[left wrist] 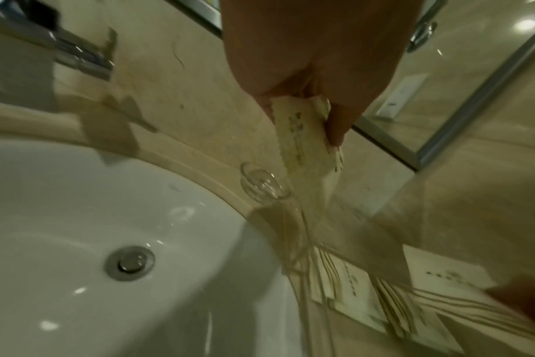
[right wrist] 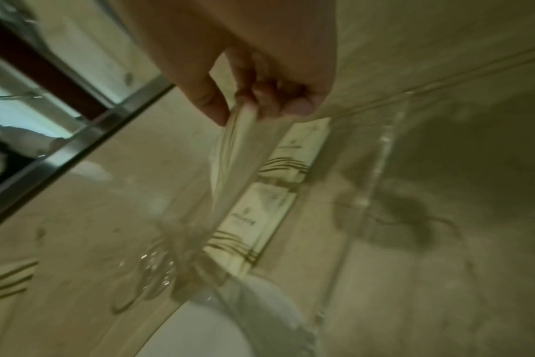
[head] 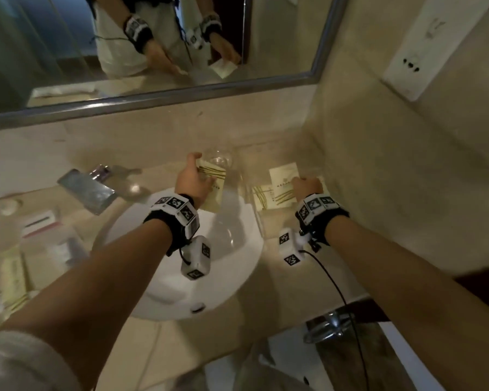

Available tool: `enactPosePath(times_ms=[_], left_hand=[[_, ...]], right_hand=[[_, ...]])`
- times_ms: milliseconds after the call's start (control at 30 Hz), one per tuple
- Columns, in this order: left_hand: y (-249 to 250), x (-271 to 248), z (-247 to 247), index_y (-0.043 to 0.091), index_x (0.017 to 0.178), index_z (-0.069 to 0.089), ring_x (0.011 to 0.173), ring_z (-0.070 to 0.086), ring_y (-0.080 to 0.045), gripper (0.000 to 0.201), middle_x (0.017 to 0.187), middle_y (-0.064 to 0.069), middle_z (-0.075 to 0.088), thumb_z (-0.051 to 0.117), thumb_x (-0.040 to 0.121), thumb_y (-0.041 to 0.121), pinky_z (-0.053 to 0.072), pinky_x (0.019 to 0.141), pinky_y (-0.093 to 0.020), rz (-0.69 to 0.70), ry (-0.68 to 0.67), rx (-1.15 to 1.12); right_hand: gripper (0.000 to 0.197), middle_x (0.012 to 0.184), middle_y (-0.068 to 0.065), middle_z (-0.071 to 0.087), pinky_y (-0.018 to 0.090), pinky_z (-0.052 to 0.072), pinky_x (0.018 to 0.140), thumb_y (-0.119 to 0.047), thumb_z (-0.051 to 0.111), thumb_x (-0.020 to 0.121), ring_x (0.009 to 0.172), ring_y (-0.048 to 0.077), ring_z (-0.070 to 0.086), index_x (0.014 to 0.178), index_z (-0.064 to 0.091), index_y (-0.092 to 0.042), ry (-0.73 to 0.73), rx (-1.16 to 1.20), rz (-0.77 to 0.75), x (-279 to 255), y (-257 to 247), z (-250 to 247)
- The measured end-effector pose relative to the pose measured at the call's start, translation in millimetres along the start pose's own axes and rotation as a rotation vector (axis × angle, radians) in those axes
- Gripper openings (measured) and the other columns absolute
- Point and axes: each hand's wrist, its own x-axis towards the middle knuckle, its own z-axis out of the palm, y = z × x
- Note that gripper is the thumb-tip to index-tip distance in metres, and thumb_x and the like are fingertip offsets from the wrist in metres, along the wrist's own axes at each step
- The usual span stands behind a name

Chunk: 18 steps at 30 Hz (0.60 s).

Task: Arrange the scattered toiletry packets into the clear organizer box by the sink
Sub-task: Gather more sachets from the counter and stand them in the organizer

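Two cream packets are in hand. One packet with olive stripes (head: 213, 176) is pinched by the left hand (head: 191, 179) above the far rim of the sink (head: 237, 221), just left of the clear organizer box (head: 249, 182); the left wrist view shows the thumb and fingers (left wrist: 336, 125) curled round its top edge. Another packet (right wrist: 229, 154) hangs from the right hand (head: 308, 186), whose thumb and fingertips (right wrist: 299, 106) clamp its upper edge, so this grip is clenched on it too. That hand sits over the box, which stands on the beige stone surface (head: 288, 277) right of the sink, close to the side wall. Several packets already lie flat inside the box (head: 283, 176), some face up with small print, some showing the stripes. A clear drinking glass (head: 218, 159) stands just behind the left hand, beside the box's far left corner. Farther left are the chrome faucet (head: 88, 190) and, blurred at the surface's left end, more packets (head: 14, 277) and small items. A framed mirror (head: 153, 52) runs along the back wall, reflecting both hands.
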Motion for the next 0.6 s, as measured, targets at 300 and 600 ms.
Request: enactPosePath(times_ms=[300, 600], left_hand=[[9.6, 3.9, 75.3, 0.016, 0.132, 0.037, 0.103, 0.059, -0.030, 0.050, 0.114, -0.016, 0.061, 0.058, 0.087, 0.010, 0.041, 0.076, -0.027, -0.005, -0.099, 0.030], [-8.5, 11.1, 79.6, 0.020, 0.130, 0.040, 0.088, 0.058, -0.021, 0.051, 0.101, -0.007, 0.059, 0.063, 0.085, 0.014, 0.049, 0.079, -0.030, -0.104, -0.057, -0.050]], right_hand=[[0.006, 0.080, 0.003, 0.056, 0.011, 0.043, 0.036, -0.010, 0.050, 0.090, 0.064, 0.010, 0.057, 0.096, 0.051, -0.009, -0.331, 0.220, 0.283, 25.6, 70.5, -6.4], [0.036, 0.063, 0.000, 0.046, 0.020, 0.032, 0.051, -0.019, 0.037, 0.101, 0.053, 0.011, 0.039, 0.071, 0.053, -0.006, -0.566, 0.319, 0.417, 24.9, 45.8, 29.2]])
